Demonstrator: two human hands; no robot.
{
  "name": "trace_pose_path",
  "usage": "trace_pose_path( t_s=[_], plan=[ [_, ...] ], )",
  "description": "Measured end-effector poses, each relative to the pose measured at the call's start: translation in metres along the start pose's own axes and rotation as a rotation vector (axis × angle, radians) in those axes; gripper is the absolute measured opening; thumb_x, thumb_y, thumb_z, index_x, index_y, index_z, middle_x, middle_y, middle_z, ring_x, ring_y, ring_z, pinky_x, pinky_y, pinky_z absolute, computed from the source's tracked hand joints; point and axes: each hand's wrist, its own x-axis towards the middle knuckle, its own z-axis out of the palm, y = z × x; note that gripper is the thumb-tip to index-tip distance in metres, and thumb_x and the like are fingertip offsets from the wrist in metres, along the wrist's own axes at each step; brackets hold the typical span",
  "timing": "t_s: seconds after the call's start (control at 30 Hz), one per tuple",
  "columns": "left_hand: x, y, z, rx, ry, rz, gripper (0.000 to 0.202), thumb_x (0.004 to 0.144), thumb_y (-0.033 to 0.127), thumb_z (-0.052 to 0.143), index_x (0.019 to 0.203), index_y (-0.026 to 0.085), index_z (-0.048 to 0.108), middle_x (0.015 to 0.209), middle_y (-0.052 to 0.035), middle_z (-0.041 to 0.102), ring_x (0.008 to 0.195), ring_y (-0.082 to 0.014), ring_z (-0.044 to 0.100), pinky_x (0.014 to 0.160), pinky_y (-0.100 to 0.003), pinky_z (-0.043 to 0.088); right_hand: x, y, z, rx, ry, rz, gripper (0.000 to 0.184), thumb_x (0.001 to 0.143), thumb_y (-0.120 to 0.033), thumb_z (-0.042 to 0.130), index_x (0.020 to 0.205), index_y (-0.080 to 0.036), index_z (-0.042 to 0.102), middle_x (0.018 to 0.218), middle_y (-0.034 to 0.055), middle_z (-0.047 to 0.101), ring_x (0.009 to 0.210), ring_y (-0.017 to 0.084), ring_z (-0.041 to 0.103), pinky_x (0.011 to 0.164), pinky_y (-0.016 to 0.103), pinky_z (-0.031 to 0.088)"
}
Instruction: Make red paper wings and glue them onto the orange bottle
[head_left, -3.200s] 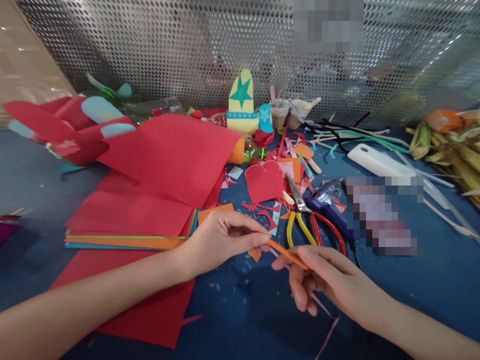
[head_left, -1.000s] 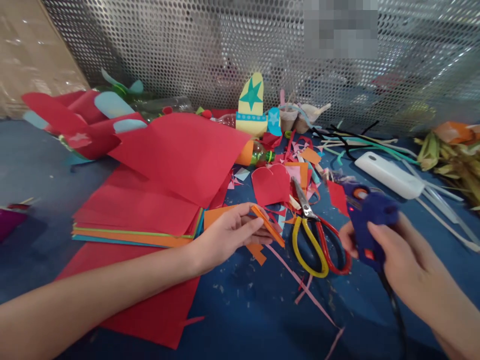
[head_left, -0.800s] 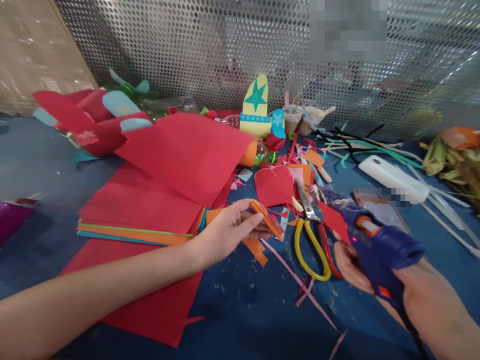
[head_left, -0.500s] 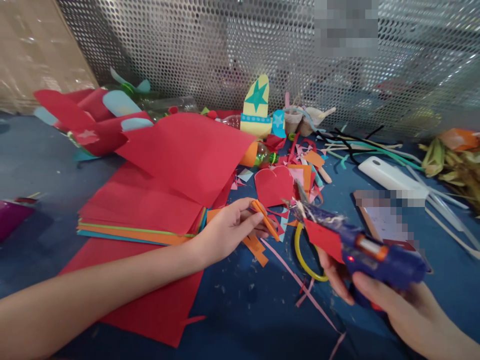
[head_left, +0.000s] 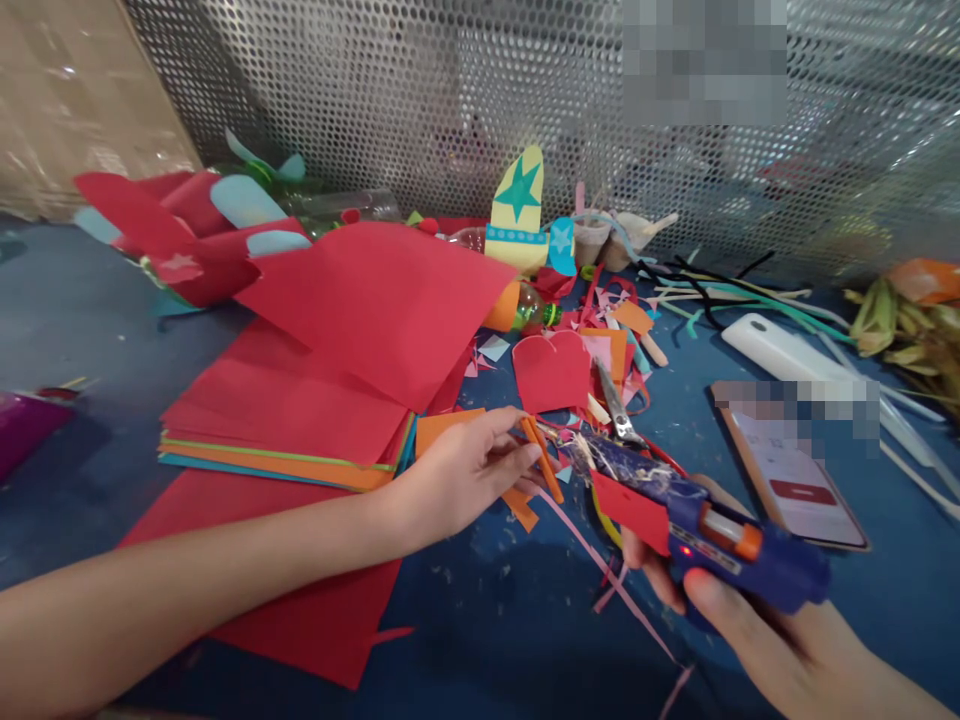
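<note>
My left hand (head_left: pixel 480 465) pinches a narrow folded orange paper strip (head_left: pixel 543 460) between thumb and fingers. My right hand (head_left: pixel 720 590) is wrapped round a blue hot glue gun (head_left: pixel 750 545) with a small red light and an orange-tipped glue stick loader. Its nozzle points left, close to the orange strip; whether they touch I cannot tell. A red paper piece (head_left: pixel 632 510) lies against the gun's side, and thin glue strings cling to its barrel. Scissors (head_left: pixel 616 405) lie behind the gun, their handles partly hidden by it and my right hand.
Stacked red and coloured paper (head_left: pixel 315 400) lies at left. Paper scraps (head_left: pixel 551 370), a green bottle (head_left: pixel 534 305) and a yellow star cutout (head_left: pixel 517 200) stand in the middle. A phone (head_left: pixel 795 475) and a white tool (head_left: pixel 780 350) lie right, before a perforated metal panel (head_left: pixel 360 90).
The glue gun has moved left and slightly down, bringing its nozzle to the orange strip. My left hand has shifted slightly right and down. More of the scissors shows.
</note>
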Motion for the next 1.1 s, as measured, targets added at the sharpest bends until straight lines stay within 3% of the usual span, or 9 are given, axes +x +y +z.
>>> trace_pose_path(
  t_s=[0.2,0.43,0.67,0.8,1.1],
  plan=[
    [-0.002,-0.004,0.0,0.044,0.013,0.004,0.011,0.085,0.024,0.052,0.078,0.019,0.046,0.069,0.0026,0.061,0.068,-0.014,0.071,0.065,-0.023,0.056,0.003,0.0,0.0,0.002,-0.086,0.067,0.037,0.077,-0.065,0.054,0.084,-0.029,0.057,0.065,-0.0024,0.064,0.042,0.011,0.051,0.04,0.019,0.05],
    [0.0,-0.007,0.0,0.067,0.012,0.009,0.009,0.085,0.025,0.051,0.079,0.019,0.047,0.07,0.002,0.063,0.068,-0.0137,0.071,0.064,-0.022,0.055,0.006,0.0,-0.004,-0.058,-0.141,0.038,0.036,0.081,-0.063,0.049,0.086,-0.028,0.056,0.066,-0.0015,0.062,0.044,0.012,0.052,0.043,0.019,0.05],
    [-0.001,-0.006,0.001,0.072,0.004,0.024,0.008,0.085,0.023,0.05,0.079,0.019,0.047,0.072,0.0016,0.063,0.071,-0.0133,0.071,0.066,-0.02,0.055,0.006,0.0,-0.004,-0.139,-0.102,-0.048,0.032,0.083,-0.06,0.049,0.083,-0.028,0.053,0.058,-0.0038,0.055,0.044,0.013,0.053,0.043,0.021,0.049],
    [-0.001,-0.001,0.001,0.073,0.011,0.041,0.009,0.086,0.019,0.049,0.077,0.019,0.046,0.071,0.0027,0.062,0.069,-0.0109,0.069,0.066,-0.018,0.054,0.008,0.003,-0.003,-0.14,-0.102,-0.102,0.029,0.084,-0.058,0.047,0.087,-0.029,0.051,0.065,-0.0033,0.057,0.05,0.014,0.058,0.05,0.022,0.052],
    [0.001,0.002,0.001,0.043,0.01,0.077,0.006,0.088,0.016,0.046,0.082,0.018,0.048,0.069,0.0038,0.058,0.067,-0.0091,0.066,0.068,-0.018,0.055,0.004,0.002,-0.007,-0.296,-0.112,-0.122,0.024,0.086,-0.051,0.045,0.088,-0.029,0.051,0.059,-0.0022,0.059,0.044,0.018,0.056,0.042,0.027,0.049]
  ],
)
